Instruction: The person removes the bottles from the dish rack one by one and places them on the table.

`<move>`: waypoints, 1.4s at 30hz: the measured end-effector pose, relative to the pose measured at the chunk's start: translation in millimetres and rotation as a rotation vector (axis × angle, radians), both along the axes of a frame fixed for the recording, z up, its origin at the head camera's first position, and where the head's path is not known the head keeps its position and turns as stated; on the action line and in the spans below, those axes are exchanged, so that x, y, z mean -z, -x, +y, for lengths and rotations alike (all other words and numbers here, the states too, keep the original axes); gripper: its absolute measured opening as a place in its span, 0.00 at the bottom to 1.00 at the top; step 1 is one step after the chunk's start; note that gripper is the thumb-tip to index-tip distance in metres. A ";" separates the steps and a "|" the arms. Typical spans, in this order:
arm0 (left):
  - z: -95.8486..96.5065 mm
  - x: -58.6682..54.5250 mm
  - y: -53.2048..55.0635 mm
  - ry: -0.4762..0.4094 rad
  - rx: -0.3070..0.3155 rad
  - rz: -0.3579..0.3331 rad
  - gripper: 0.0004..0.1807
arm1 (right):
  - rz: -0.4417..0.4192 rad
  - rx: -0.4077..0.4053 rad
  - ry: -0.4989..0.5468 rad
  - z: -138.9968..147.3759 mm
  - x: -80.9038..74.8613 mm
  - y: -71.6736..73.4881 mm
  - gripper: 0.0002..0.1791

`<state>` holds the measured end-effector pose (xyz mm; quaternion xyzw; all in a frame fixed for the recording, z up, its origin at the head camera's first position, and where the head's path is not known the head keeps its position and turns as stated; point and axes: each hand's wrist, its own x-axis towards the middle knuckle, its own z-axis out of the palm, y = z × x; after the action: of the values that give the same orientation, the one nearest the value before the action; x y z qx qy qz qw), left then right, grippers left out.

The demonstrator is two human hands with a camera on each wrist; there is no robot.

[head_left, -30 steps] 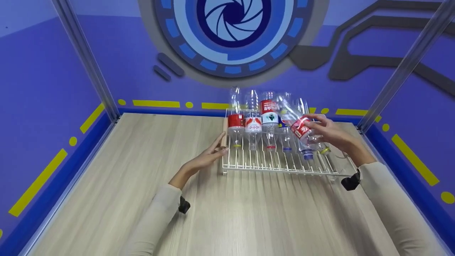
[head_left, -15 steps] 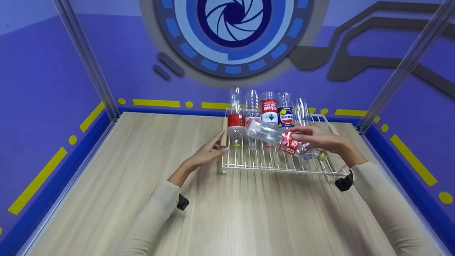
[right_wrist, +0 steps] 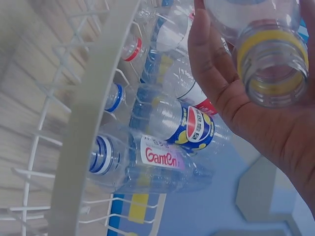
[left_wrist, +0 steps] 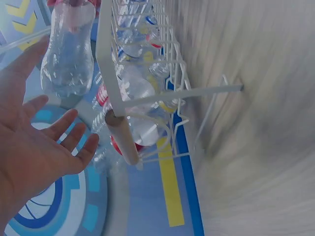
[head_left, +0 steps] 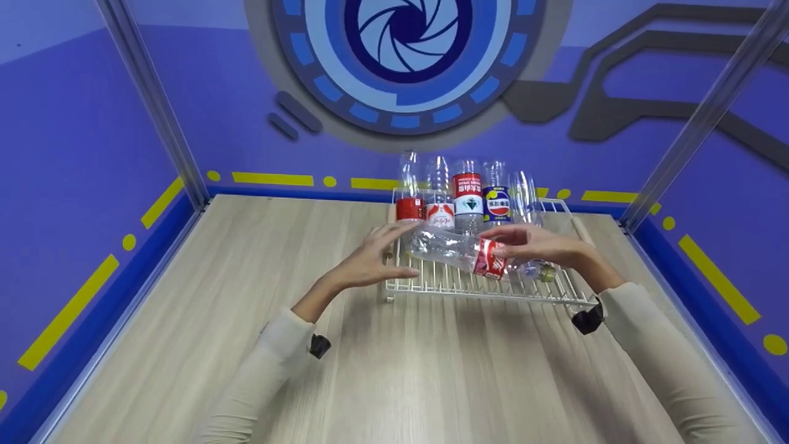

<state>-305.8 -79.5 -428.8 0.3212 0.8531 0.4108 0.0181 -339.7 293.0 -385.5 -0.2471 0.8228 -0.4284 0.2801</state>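
My right hand [head_left: 536, 243] grips a clear plastic bottle [head_left: 447, 246] around its red label. The bottle lies almost level above the front of a white wire rack [head_left: 493, 296], its base toward the left. In the right wrist view, its uncapped neck with a yellow ring [right_wrist: 273, 46] faces the camera. My left hand [head_left: 370, 262] hovers by the rack's left end, fingers spread around the level of the bottle's base. The left wrist view shows that hand [left_wrist: 37, 142] apart from the bottle [left_wrist: 69, 54], holding nothing.
Several empty bottles lean neck-down along the rack's back, among them one with a blue label [head_left: 497, 203] and one with a pink-lettered label [right_wrist: 160, 156]. A wooden bar [left_wrist: 123, 140] caps the rack's left end. Behind stands a blue printed wall [head_left: 203, 92].
My right hand has carried the bottle left and down, turning it from steeply tilted to nearly level. My left hand has come off the rack's wooden side bar and moved right toward the bottle's base.
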 end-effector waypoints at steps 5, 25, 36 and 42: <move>7.7 -2.3 -2.7 0.023 0.027 -0.003 0.48 | -0.008 -0.039 -0.004 -5.2 0.2 -1.8 0.31; 6.3 -2.5 -4.4 0.031 0.063 0.118 0.38 | 0.022 -0.179 0.076 -8.7 -1.4 -4.6 0.37; -11.3 7.6 -3.6 -0.049 0.025 0.101 0.38 | 0.078 -0.058 0.111 33.4 0.9 2.9 0.28; -20.1 12.4 3.0 -0.086 -0.021 0.115 0.38 | 0.087 0.089 0.145 74.3 2.5 4.7 0.27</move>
<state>-308.8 -99.6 -441.1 0.3360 0.8376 0.4279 -0.0492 -344.4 367.4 -388.0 -0.2485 0.8112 -0.4876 0.2060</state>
